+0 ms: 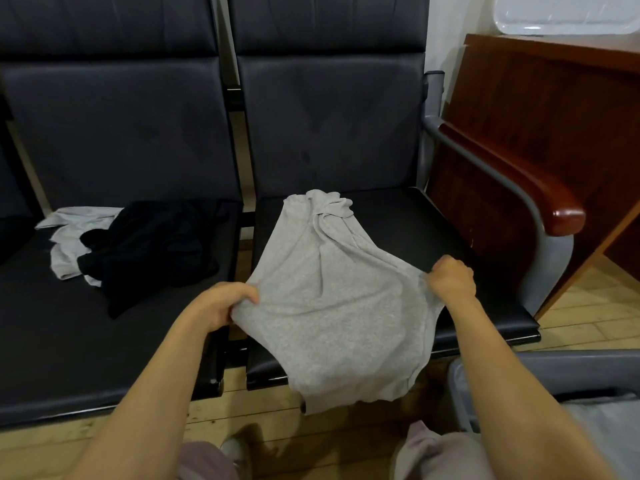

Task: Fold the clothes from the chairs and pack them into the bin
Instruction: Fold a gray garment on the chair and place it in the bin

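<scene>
A light grey garment (332,306) is stretched over the right chair seat (450,237), its far end bunched on the seat and its near end hanging past the front edge. My left hand (225,303) grips its left edge. My right hand (450,278) grips its right edge. On the left chair seat (52,341) lies a black garment (149,251) on top of a pale grey one (69,244). The grey bin (540,372) stands at the lower right, with grey cloth (609,431) inside it.
A wooden armrest (519,181) on a grey frame bounds the right chair. A wooden desk (554,109) stands behind it, with a clear plastic lid (561,15) on top. The floor is light wood planks (311,441). My knees show at the bottom.
</scene>
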`<state>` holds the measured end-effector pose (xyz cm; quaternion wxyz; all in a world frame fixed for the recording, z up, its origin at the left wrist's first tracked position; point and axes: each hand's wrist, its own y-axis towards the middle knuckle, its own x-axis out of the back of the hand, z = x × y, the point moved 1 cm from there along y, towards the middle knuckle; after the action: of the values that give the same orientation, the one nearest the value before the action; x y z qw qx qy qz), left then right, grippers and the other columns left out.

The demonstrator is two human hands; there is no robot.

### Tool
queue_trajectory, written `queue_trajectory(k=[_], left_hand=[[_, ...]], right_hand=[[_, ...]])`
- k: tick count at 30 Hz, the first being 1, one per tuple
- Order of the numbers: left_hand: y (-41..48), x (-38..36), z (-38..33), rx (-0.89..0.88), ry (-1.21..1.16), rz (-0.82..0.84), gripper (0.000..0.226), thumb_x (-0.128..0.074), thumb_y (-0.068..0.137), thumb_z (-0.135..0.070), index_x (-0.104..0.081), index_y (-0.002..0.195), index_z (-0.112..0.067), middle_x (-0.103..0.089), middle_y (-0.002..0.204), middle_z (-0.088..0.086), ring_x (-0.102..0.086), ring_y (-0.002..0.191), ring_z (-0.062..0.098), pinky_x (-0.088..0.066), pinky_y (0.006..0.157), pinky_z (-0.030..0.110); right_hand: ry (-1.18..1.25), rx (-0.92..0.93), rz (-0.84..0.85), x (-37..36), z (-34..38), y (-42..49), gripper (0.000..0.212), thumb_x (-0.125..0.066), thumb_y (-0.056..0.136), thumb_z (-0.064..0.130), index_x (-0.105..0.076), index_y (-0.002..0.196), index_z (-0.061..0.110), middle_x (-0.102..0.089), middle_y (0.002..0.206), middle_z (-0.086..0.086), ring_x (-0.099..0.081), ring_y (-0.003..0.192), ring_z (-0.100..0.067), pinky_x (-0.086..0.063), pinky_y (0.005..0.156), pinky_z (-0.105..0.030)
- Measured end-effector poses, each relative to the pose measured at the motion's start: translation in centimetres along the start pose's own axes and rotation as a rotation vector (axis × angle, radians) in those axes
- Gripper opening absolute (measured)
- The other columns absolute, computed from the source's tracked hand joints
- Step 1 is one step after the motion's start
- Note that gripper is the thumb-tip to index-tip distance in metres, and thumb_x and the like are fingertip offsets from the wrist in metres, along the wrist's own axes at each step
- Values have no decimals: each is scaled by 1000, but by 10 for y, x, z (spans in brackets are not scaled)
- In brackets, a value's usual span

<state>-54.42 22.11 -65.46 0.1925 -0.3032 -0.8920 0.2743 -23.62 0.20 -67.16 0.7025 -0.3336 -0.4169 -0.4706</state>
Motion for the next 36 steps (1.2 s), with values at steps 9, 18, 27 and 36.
queue_trajectory(k=[9, 18, 27, 36], left_hand=[[12, -24, 5, -225, 97, -316, 16, -63, 89, -25, -65, 84, -10, -65, 103, 13, -58, 86, 25, -46, 76, 35], [4, -16, -6, -117, -304, -75, 18, -70, 81, 1, -63, 98, -2, -64, 96, 11, -60, 84, 22, -47, 76, 36], [5, -10, 1, -42, -278, -38, 45, -76, 79, -17, -62, 118, 0, -63, 117, 13, -59, 101, 27, -45, 89, 39], [22, -2, 11, -135, -168, -583, 34, -41, 98, -18, -52, 123, 3, -57, 116, 24, -56, 107, 38, -47, 85, 45]], right_hand=[[25, 141, -23, -17, 9, -9, 14, -52, 96, 29, -61, 97, 18, -63, 102, -8, -57, 100, -28, -47, 90, -47], [470, 114, 48, 7, 21, -3, 12, -50, 94, 7, -46, 105, 11, -53, 93, -4, -50, 81, -16, -38, 60, -22], [492, 76, 96, 18, 21, -9, 10, -60, 92, 21, -64, 97, 14, -60, 97, -1, -55, 91, -18, -39, 76, -29], [821, -174, -112, 23, 10, -13, 25, -50, 97, 19, -47, 118, 6, -50, 105, -8, -48, 92, -19, -38, 80, -32]])
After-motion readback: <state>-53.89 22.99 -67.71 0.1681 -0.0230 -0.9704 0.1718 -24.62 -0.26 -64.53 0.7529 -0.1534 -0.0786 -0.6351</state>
